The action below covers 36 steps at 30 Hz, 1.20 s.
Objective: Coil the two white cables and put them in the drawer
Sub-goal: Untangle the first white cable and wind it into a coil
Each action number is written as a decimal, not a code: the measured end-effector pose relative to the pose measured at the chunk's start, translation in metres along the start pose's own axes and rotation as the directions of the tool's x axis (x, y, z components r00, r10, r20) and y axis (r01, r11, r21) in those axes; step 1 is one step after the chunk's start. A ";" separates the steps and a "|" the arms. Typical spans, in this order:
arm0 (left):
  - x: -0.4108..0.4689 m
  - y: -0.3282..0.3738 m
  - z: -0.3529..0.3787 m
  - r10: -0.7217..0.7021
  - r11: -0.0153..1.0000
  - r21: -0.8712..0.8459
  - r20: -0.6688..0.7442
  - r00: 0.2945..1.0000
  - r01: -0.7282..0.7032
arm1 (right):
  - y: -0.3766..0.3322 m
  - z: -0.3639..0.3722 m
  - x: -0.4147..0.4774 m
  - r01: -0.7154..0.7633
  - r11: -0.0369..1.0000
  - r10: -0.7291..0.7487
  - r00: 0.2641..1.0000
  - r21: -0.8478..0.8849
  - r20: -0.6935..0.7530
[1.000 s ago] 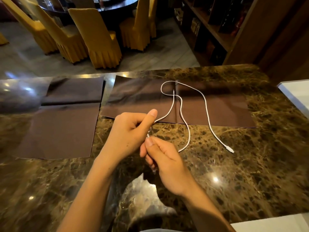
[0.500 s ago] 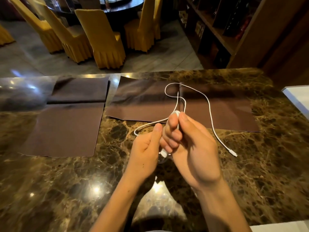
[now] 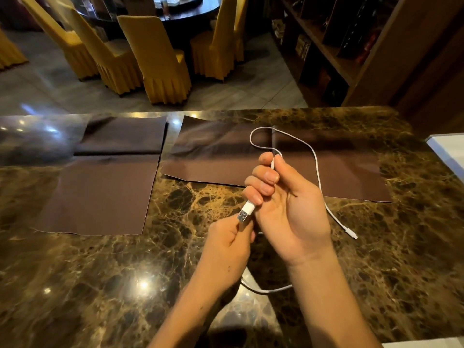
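Partly hidden, white cable (image 3: pixel 316 169) runs through right hand (image 3: pixel 283 207); left hand (image 3: pixel 227 243) pinches it.

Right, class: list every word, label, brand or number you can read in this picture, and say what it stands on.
None can be read.
White cable and its USB plug: no print shows.
Items on the dark wooden shelves: too small and blurred to read.
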<state>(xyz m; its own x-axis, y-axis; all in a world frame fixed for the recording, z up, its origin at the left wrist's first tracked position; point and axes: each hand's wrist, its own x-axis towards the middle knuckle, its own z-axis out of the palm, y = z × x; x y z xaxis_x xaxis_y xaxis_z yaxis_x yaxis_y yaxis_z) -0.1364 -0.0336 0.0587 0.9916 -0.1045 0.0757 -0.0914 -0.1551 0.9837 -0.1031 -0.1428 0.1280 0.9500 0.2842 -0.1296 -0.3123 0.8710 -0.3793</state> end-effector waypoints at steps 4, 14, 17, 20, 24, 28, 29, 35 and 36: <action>-0.007 0.009 0.000 -0.025 0.996 0.082 -0.003 1.000 0.026 | 0.000 -0.001 0.004 0.005 1.000 -0.005 0.999 -0.021 -0.039; -0.016 0.010 0.005 -0.093 0.973 0.215 0.053 0.994 0.080 | -0.005 0.002 0.007 -0.098 0.933 0.130 0.989 0.345 -0.069; -0.017 0.012 0.004 -0.066 0.982 0.180 0.042 0.997 0.057 | -0.006 0.000 0.008 -0.052 0.984 0.073 0.990 0.169 -0.120; -0.014 0.013 -0.004 0.002 0.978 0.206 0.058 0.998 -0.015 | -0.005 -0.007 0.007 -0.005 0.999 -0.002 0.993 -0.054 -0.121; -0.015 0.016 -0.008 -0.012 0.962 0.273 0.083 0.996 -0.012 | 0.000 -0.017 0.007 0.052 0.974 -0.078 0.991 -0.222 -0.108; -0.019 0.021 -0.017 -0.022 0.938 0.346 0.139 0.990 -0.028 | 0.000 -0.025 0.009 0.114 0.940 -0.158 0.981 -0.320 -0.114; -0.020 0.023 -0.019 -0.018 0.932 0.361 0.146 0.989 -0.036 | 0.001 -0.027 0.009 0.126 0.924 -0.174 0.979 -0.360 -0.106; -0.018 0.047 -0.031 0.009 0.900 0.428 0.178 0.984 -0.086 | 0.013 -0.040 0.011 0.211 0.626 -0.262 0.964 -0.750 0.053; -0.017 0.050 -0.034 0.013 0.902 0.423 0.174 0.985 -0.087 | 0.014 -0.043 0.012 0.214 0.556 -0.272 0.960 -0.803 0.067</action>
<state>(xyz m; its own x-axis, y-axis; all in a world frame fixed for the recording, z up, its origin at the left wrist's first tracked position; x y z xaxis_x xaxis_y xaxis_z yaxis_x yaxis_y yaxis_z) -0.1546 -0.0065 0.1124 0.9594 -0.2759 0.0591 -0.2072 -0.5463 0.8116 -0.0961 -0.1443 0.0820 0.9972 0.0630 0.0404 0.0253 0.2237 -0.9743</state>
